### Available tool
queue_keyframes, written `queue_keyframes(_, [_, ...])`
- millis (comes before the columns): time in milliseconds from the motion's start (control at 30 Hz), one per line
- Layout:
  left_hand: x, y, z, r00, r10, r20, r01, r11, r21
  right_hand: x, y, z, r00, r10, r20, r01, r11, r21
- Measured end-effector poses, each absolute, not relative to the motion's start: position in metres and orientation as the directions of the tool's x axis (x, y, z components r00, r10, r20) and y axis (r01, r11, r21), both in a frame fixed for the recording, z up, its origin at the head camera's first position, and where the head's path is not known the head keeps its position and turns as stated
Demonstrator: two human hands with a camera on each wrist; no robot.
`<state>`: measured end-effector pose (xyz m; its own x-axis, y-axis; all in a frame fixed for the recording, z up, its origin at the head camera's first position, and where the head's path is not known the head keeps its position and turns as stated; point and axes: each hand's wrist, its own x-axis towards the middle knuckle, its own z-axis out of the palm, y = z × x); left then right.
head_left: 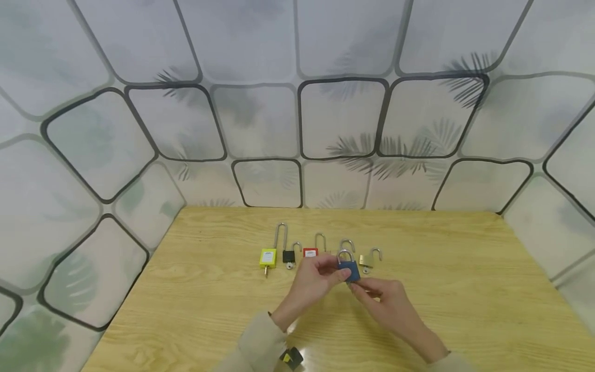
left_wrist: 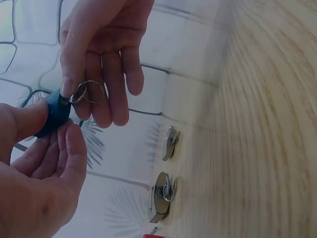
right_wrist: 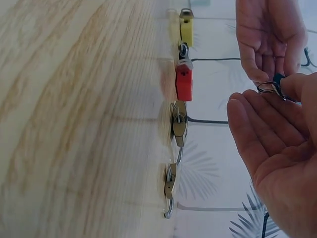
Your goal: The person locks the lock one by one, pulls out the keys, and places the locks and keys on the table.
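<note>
Wood-grain table [head_left: 209, 310] carried row of padlocks toward far side: yellow padlock [head_left: 267, 257] at eleven o'clock, black padlock [head_left: 288, 257] and red padlock [head_left: 310, 252] toward twelve, larger brass padlock [right_wrist: 180, 130] about twelve, smaller brass padlock [head_left: 365, 262] toward one.

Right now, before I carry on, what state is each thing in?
Blue metal padlock: gripped by left hand; shackle seating unclear.
Key with round metal ring: pinched by right hand at blue padlock's base.
Rectangular yellow padlock: shackle open.
Small black padlock: shackle open.
Rectangular red padlock: shackle open.
Larger brass-coloured padlock: shackle looks open.
Smaller brass-coloured padlock: shackle open.
Small black object with yellow patch: lying on the wooden table, otherwise unclear.
</note>
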<state>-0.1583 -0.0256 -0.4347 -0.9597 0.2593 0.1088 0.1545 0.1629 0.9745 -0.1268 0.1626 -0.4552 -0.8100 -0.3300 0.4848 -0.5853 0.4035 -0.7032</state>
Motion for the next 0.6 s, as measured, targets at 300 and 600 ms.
queue_keyframes(300, [-0.1555, -0.0262, -0.4373, -0.961, 0.259, 0.093, 0.141, 0.173, 0.975, -0.1261, 0.1597, -0.4598, -0.827, -0.330, 0.454, -0.557, 0.378, -0.740])
queue_keyframes(600, [-0.1541, -0.0285, -0.4382, -0.963, 0.262, 0.061, 0.090, 0.101, 0.991, -0.1269, 0.1589, -0.4583, -0.825, -0.352, 0.442, -0.556, 0.368, -0.745])
